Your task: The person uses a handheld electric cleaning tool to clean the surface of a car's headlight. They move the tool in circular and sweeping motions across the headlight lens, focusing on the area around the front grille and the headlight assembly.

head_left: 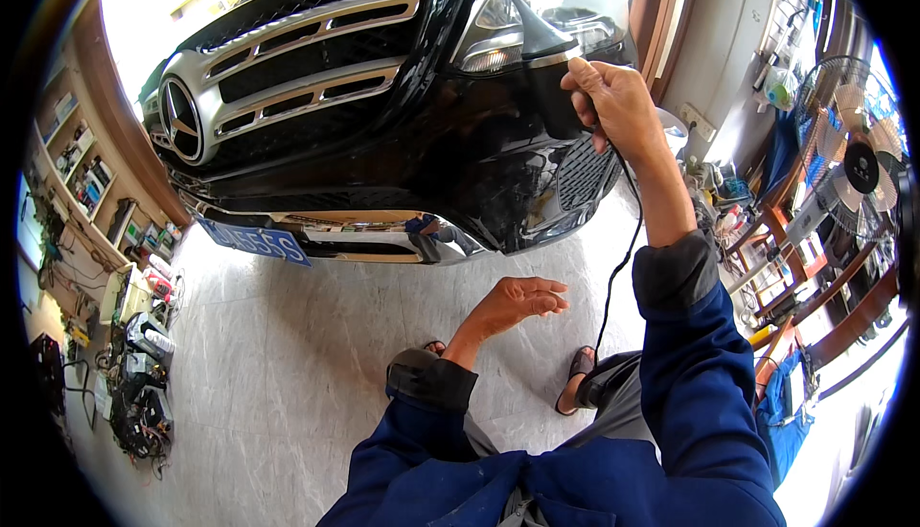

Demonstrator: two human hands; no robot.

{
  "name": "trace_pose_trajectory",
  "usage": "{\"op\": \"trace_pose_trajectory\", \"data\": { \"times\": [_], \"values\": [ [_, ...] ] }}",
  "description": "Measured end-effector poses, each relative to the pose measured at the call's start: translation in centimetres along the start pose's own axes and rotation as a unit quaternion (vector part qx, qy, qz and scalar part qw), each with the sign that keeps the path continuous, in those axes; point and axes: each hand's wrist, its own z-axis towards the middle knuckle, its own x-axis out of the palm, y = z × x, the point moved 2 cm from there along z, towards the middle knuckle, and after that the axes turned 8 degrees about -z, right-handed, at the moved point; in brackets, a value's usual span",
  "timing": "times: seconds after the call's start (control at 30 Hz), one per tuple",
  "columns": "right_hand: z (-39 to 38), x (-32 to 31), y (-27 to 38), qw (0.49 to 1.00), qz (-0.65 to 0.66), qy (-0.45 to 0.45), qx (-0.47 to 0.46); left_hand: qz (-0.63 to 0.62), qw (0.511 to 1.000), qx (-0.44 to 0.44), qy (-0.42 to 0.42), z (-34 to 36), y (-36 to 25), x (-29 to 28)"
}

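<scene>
Right hand (606, 105): far right, beside the headlight (498, 13) of the black car (412, 172); thumb and fingers curled around the black cable (614, 278), which hangs toward the near side. Fingertip contact cannot be determined. Left hand (513, 305): nearer, fingers extended, slightly parted.

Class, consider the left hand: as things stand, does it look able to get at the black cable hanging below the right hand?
Probably yes: the left hand is open with nothing visible in it, and nothing shows between it and the black cable, though depth is hard to judge.
</scene>
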Motion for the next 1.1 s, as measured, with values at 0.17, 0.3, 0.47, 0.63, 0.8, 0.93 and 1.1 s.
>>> {"op": "trace_pose_trajectory", "data": {
  "times": [0.17, 0.3, 0.47, 0.63, 0.8, 0.93, 1.1],
  "values": [
    [0.0, -0.5, -0.3, 1.0, 0.006, -0.006, 0.005, 0.011, 1.0, 0.003, 0.001, 0.0, 0.0, 0.0],
    [0.0, -0.9, -0.7, 1.0, 0.003, -0.015, 0.004, 0.0, 1.0, 0.003, 0.002, 0.0, 0.1, 0.1],
    [-0.1, -1.5, -1.2, 1.0, 0.012, -0.02, 0.008, 0.011, 1.0, -0.004, -0.003, 0.1, 0.2, 0.1],
    [-0.3, -2.1, -1.8, 0.999, 0.009, -0.029, 0.013, 0.002, 1.0, -0.003, 0.001, 0.1, 0.2, 0.2],
    [-0.5, -2.8, -2.3, 0.999, 0.005, -0.037, 0.024, 0.006, 1.0, -0.01, 0.0, 0.1, 0.3, 0.3],
    [-0.3, -3.1, -2.8, 0.999, 0.007, -0.036, 0.025, 0.01, 1.0, -0.009, 0.002, 0.1, 0.4, 0.3],
    [-0.2, -3.5, -3.0, 0.999, -0.002, -0.047, 0.026, 0.005, 1.0, -0.007, 0.008, 0.2, 0.4, 0.3]
  ]
}}
